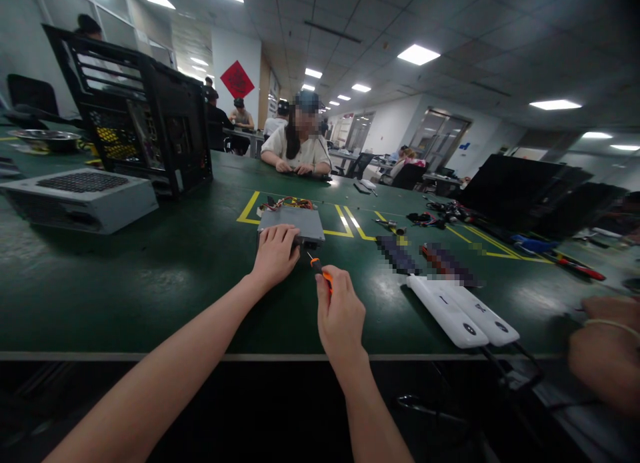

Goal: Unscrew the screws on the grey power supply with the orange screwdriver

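Note:
A grey metal computer power supply (306,221) lies on the green tabletop in front of me, with a bundle of coloured cables (290,202) at its far side. My left hand (277,253) holds it by the near left part, fingers over the top and thumb by the front face. My right hand (341,309) is closed around a screwdriver (323,271) with an orange and black handle. Its thin shaft points up and left towards the front face of the power supply. Whether the tip touches the case, I cannot tell.
Left stand an open black computer case (175,126), a larger grey power supply (100,206) and a metal bowl (47,139). Right lie white devices (450,309), pliers (580,266) and dark panels (525,189). A person (295,139) sits opposite; another person's arm (607,353) is at right.

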The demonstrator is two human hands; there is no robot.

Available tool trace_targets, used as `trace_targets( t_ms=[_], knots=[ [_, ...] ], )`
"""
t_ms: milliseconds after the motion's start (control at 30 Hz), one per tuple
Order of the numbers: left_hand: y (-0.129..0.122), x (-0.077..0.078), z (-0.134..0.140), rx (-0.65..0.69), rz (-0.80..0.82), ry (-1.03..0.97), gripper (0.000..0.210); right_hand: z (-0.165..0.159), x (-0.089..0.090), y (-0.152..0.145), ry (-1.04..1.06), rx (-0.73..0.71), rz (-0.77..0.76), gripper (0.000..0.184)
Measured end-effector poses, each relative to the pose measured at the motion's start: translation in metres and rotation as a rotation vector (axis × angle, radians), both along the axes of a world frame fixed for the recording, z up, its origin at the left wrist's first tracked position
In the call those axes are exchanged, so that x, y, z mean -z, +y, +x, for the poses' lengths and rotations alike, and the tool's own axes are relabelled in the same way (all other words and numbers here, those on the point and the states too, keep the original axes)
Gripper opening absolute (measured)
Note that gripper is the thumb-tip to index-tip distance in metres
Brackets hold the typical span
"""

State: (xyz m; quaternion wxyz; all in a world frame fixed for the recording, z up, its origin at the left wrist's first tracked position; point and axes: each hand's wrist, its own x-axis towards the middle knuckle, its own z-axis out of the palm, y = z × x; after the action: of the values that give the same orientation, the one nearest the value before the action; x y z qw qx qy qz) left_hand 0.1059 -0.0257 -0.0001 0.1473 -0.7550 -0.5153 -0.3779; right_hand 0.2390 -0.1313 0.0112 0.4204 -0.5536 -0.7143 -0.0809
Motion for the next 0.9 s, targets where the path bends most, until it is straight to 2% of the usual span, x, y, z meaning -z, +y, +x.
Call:
trace_targets(
  t_ms=[100,233,433,633,800,900],
  knots=[
    [-0.0004,-0.0002,0.0005,0.002,-0.006,-0.01,0.032,0.0003,0.0013,-0.004,0.017,-0.08,0.016,0.022],
    [-0.001,-0.0011,0.0012,-0.003,-0.019,-0.017,0.033,-0.0038,0.0042,-0.0053,-0.07,-0.172,0.052,0.025],
    [-0.0005,-0.0008,0.0005,-0.002,-0.01,-0.013,0.032,-0.0019,0.0059,-0.0018,-0.012,-0.008,0.025,0.024],
    [-0.0007,-0.0007,0.0005,-0.003,-0.002,-0.003,0.032,-0.0063,0.0026,-0.009,-0.058,-0.121,0.013,0.027],
    [-0.0016,-0.0013,0.0006,-0.009,-0.007,0.009,0.032,-0.0042,0.0009,-0.0053,-0.027,-0.025,-0.043,0.027],
    [-0.001,-0.0009,0.0006,-0.009,0.001,0.01,0.032,-0.0049,0.0011,-0.0081,-0.038,-0.054,-0.049,0.027]
  ],
)
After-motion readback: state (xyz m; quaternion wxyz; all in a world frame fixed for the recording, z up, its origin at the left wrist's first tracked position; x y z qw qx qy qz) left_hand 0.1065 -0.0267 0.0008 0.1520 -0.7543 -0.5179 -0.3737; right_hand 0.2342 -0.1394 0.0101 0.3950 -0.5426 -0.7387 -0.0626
